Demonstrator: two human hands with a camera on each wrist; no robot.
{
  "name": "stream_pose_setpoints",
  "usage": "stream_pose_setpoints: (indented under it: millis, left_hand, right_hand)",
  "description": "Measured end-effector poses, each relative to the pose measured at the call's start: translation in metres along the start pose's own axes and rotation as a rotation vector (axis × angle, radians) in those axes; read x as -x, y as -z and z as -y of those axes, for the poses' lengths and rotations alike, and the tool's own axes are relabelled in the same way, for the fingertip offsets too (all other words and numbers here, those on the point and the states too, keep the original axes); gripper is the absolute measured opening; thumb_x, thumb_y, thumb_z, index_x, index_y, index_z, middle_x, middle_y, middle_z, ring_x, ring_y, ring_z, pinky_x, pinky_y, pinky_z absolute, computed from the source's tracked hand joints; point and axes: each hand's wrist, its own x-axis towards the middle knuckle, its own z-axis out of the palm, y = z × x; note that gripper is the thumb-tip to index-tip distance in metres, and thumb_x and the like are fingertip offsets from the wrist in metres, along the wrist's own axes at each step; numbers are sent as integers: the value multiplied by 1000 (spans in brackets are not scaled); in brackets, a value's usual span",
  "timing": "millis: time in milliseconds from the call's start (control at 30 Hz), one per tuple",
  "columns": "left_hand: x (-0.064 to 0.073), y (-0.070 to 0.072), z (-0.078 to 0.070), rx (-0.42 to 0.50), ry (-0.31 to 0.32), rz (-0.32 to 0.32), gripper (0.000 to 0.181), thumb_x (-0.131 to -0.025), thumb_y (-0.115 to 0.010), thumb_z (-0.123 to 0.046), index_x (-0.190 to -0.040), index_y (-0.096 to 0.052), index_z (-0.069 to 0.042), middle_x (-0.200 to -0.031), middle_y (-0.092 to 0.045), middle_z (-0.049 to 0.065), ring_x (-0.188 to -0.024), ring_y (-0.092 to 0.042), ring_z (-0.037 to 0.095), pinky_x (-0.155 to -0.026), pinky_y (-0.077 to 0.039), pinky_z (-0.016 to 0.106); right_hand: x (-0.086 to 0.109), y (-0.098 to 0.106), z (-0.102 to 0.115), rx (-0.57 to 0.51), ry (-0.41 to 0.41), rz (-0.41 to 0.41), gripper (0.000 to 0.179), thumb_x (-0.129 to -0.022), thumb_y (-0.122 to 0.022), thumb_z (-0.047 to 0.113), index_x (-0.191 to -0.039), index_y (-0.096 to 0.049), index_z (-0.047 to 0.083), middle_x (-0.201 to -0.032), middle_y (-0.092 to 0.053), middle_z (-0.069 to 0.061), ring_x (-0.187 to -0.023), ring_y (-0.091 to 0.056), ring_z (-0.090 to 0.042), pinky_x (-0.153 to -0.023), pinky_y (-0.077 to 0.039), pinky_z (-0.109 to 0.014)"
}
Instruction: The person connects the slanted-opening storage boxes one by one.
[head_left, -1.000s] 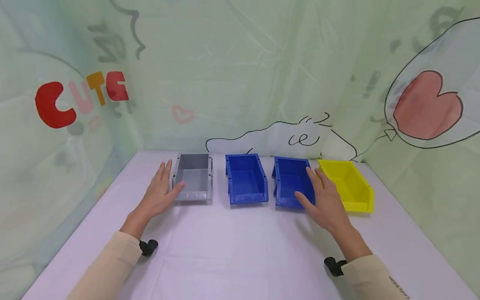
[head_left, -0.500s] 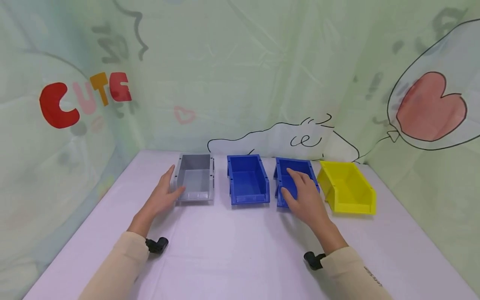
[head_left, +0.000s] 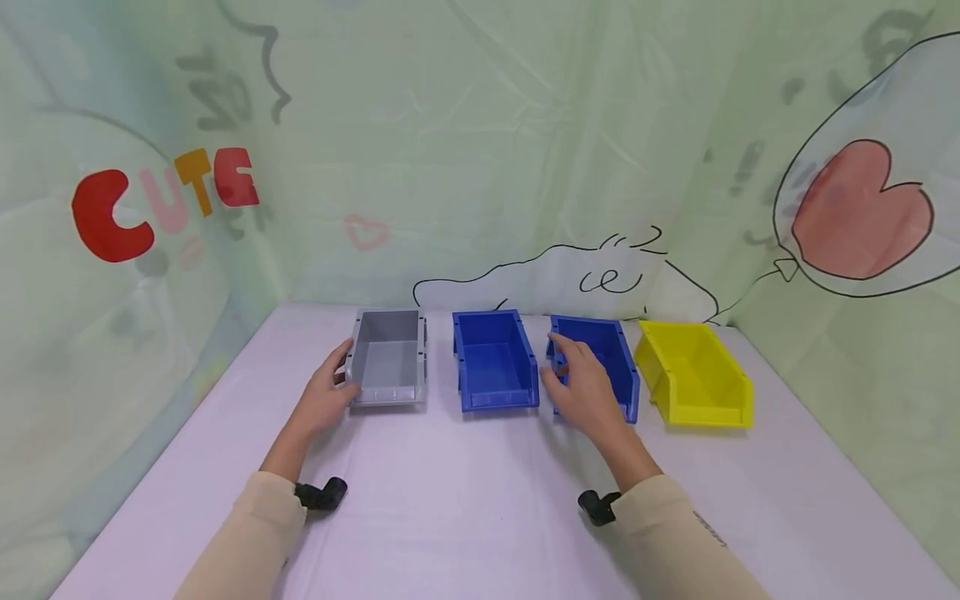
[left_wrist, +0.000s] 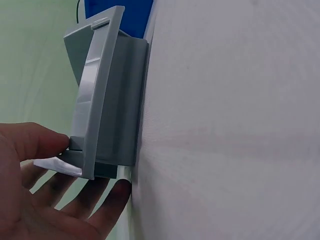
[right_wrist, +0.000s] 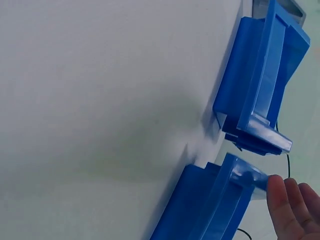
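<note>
A grey plastic storage bin (head_left: 387,358) stands leftmost in a row on the table. My left hand (head_left: 322,404) is at its near left corner; in the left wrist view the thumb lies on the rim of the grey bin (left_wrist: 117,105) and the curled fingers reach round its outer side. Over the right-hand blue bin (head_left: 624,379) hovers my right hand (head_left: 588,396), holding nothing, its fingers loosely bent and pointing to the left-hand blue bin (head_left: 495,367). In the right wrist view its fingertips (right_wrist: 277,197) are close to the right-hand blue bin's rim; contact is unclear.
A yellow bin (head_left: 697,375) ends the row at the right. The white-covered table (head_left: 465,500) extends in front of the bins. A pale green printed curtain (head_left: 420,150) hangs behind the row and along both sides.
My right hand has moved left, from between the yellow bin and right-hand blue bin to over the blue bin's left part. The left hand has closed in on the grey bin's corner, fingers more curled.
</note>
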Motion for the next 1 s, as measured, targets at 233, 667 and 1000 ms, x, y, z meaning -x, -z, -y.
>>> stream_pose_setpoints:
  millis: [233,667,1000]
  left_hand:
    - [2,-2,3,73,-7,-5,82,-94,-52,-1,-167,-16,-12,-170,-20,26,-149,-34,53,-122,-35,57]
    - [2,-1,8,106,-6,-35,81,-94,-53,-3,-167,-20,-17,-171,-23,21,-152,-31,48,-124,-33,56]
    - [3,-1,9,129,-3,-33,80,-94,-50,-1,-167,-20,-16,-171,-21,19,-156,-27,44,-126,-29,53]
  right_hand:
    - [-7,-6,13,-15,-81,83,63,-100,-60,22,-157,-39,6,-144,-54,-22,-119,-61,-38,-100,-56,-53]
    - [-35,-23,31,-158,-269,246,78,-100,-56,22,-162,-17,-4,-164,-29,-31,-153,-29,-48,-123,-31,-61]
    - [-38,-35,27,-210,-364,187,68,-92,-47,0,-158,-30,-2,-156,-43,-31,-145,-42,-45,-115,-43,-59]
